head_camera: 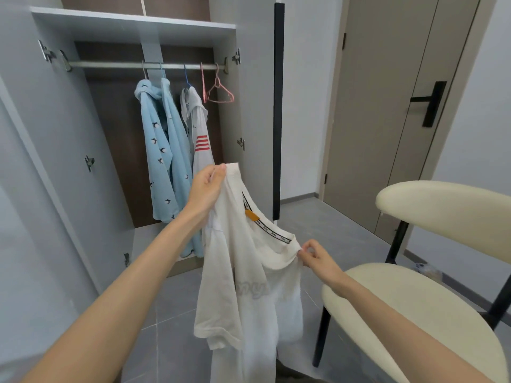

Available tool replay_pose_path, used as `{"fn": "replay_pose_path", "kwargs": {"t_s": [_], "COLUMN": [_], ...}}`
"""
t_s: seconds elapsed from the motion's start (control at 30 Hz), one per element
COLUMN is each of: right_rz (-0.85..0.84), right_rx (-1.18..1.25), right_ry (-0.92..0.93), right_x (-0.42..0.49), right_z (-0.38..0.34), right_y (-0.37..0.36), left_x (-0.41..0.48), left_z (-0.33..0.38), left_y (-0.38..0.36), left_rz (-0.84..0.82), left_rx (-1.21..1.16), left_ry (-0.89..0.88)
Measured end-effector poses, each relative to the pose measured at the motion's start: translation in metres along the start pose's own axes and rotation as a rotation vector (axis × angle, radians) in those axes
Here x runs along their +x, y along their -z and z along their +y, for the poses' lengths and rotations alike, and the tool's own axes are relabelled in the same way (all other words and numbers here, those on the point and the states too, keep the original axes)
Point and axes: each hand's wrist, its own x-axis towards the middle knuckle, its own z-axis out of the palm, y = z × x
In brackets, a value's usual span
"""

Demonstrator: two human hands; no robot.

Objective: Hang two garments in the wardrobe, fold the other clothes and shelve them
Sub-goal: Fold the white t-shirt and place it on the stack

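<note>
White T-shirt [249, 286] hangs in the air before the open wardrobe [132, 26], and you hold it up by its neckline. Your left hand [206, 189] pinches the top edge at the shirt's eleven o'clock, fingers closed on the cloth, while your right hand [318, 257] pinches the collar rim at its three o'clock. On the rail [110, 64] at your eleven o'clock hang a blue patterned garment [159, 150] and a white striped top [200, 134], with bare pink hangers [218, 91] just beside them at one o'clock; a cream chair [414, 299] stands at four o'clock.
</note>
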Motion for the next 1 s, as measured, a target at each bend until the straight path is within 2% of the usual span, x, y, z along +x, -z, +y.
{"fn": "replay_pose_path", "kwargs": {"t_s": [0.17, 0.27, 0.37, 0.5, 0.63, 0.7, 0.87, 0.93, 1.0], "right_rz": [0.111, 0.046, -0.030, -0.046, 0.023, 0.080, 0.264, 0.328, 0.407], "right_rx": [0.033, 0.076, 0.009, 0.007, -0.440, -0.510, -0.426, -0.364, -0.324], "right_ry": [0.086, 0.169, 0.218, 0.258, 0.372, 0.392, 0.437, 0.482, 0.555], "right_x": [0.018, 0.027, 0.032, 0.031, 0.028, 0.027, 0.020, 0.017, 0.014], "right_z": [-0.065, -0.116, -0.156, -0.185, -0.182, -0.182, -0.192, -0.202, -0.218], "right_y": [0.023, 0.028, 0.026, 0.022, 0.023, 0.026, 0.038, 0.046, 0.057], "left_x": [0.007, 0.010, 0.012, 0.002, -0.008, -0.008, -0.005, -0.004, -0.001], "left_z": [-0.012, -0.024, -0.032, -0.044, -0.048, -0.045, -0.026, -0.012, 0.008], "left_y": [0.050, 0.078, 0.102, 0.122, 0.122, 0.122, 0.128, 0.126, 0.122], "left_rz": [0.206, 0.313, 0.393, 0.399, 0.346, 0.283, 0.123, 0.140, 0.224], "left_rx": [0.076, 0.216, 0.288, 0.347, 0.338, 0.308, 0.367, 0.341, 0.271], "left_ry": [-0.033, 0.028, 0.088, 0.051, 0.061, 0.061, -0.024, -0.108, -0.191]}}
